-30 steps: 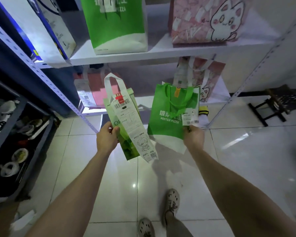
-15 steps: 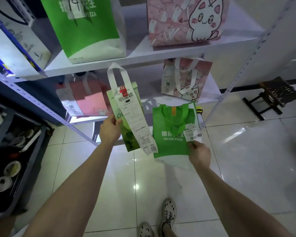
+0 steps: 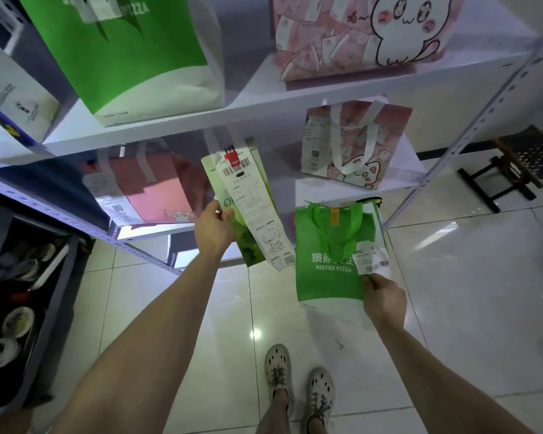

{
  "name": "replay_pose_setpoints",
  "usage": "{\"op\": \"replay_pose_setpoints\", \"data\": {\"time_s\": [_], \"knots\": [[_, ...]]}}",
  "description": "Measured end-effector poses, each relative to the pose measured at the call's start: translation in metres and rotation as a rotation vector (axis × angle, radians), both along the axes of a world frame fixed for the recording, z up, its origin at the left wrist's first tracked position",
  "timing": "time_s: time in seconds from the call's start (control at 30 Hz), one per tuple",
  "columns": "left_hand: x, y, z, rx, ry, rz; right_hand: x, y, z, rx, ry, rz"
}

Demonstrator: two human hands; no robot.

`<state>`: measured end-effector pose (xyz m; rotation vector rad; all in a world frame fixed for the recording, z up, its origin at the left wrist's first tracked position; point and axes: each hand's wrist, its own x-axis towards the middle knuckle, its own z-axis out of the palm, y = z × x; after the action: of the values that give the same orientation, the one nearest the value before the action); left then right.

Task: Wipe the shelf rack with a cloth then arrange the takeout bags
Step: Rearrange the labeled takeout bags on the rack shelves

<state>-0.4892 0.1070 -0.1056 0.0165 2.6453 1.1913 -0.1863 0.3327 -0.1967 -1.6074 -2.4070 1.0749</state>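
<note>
Head view: our left hand (image 3: 214, 230) grips a pale-green paper bag (image 3: 232, 202) with long receipt; our right hand (image 3: 383, 297) pinches a bright-green "Mister Pizza" fabric bag (image 3: 326, 277) before the white shelf rack (image 3: 264, 114).

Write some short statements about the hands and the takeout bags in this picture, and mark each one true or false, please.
1. The left hand grips a pale green bag that has a long receipt on it. True.
2. The right hand holds nothing. False: it pinches the Mister Pizza bag near its lower right edge.
3. A pink cat bag stands on the upper shelf, to the right of a large green bag. True.
4. The Mister Pizza bag stands on the upper shelf. False: it is held in the air in front of the rack, above the floor.
</note>
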Motion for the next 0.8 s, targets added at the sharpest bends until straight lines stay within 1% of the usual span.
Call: {"op": "replay_pose_setpoints", "data": {"time_s": [0.13, 0.27, 0.47, 0.6, 0.7, 0.8], "knots": [[-0.029, 0.014, 0.000, 0.098, -0.008, -0.023, -0.012, -0.005, -0.008, -0.026, 0.010, -0.025], [-0.054, 0.028, 0.002, 0.110, 0.073, -0.033, -0.023, -0.010, -0.012, -0.049, 0.019, -0.036], [-0.072, 0.048, -0.004, 0.161, 0.170, 0.021, -0.030, -0.013, -0.022, -0.098, 0.026, -0.055], [-0.071, 0.054, -0.018, 0.171, 0.124, -0.025, -0.037, -0.016, -0.025, -0.105, 0.043, -0.043], [-0.071, 0.052, -0.024, 0.146, 0.117, -0.022, -0.042, -0.018, -0.027, -0.121, 0.059, -0.030], [-0.073, 0.052, -0.026, 0.172, 0.108, -0.012, -0.043, -0.022, -0.029, -0.132, 0.075, -0.032]]}}
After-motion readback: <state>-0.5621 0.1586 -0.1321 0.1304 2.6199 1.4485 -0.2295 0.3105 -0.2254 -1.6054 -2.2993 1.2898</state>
